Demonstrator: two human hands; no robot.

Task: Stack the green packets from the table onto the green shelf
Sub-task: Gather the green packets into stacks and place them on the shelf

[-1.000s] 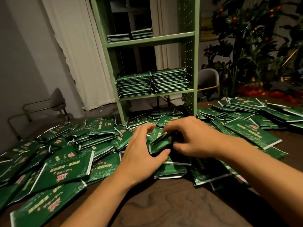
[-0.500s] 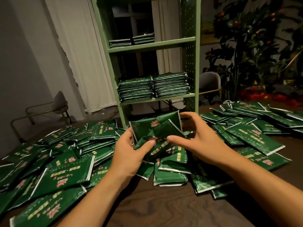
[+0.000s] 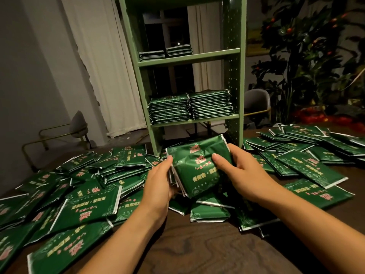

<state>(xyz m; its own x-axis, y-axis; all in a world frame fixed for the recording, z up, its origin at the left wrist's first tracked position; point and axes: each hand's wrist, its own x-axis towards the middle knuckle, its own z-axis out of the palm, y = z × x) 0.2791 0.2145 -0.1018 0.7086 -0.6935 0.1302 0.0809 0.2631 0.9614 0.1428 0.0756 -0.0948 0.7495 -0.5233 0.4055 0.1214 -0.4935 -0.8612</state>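
Note:
A bundle of green packets (image 3: 197, 167) is held above the table between both hands, tilted up toward me. My left hand (image 3: 160, 180) grips its left edge and my right hand (image 3: 243, 171) grips its right side, thumb on the top packet. The green shelf (image 3: 189, 59) stands on the table just behind. Its lower board carries two tall stacks of packets (image 3: 189, 108); the board above carries two short stacks (image 3: 166, 52). Many loose green packets (image 3: 88, 200) lie scattered over the dark wooden table (image 3: 197, 250).
More loose packets (image 3: 300, 155) cover the table's right side. Two grey chairs stand behind, one on the left (image 3: 78, 123) and one to the right of the shelf (image 3: 256, 101). A white curtain (image 3: 102, 56) and a large plant (image 3: 308, 56) fill the background.
Both hands gathered packets from the pile on the table, lifted them and squared them into one bundle. The bundle is now higher and closer to the shelf.

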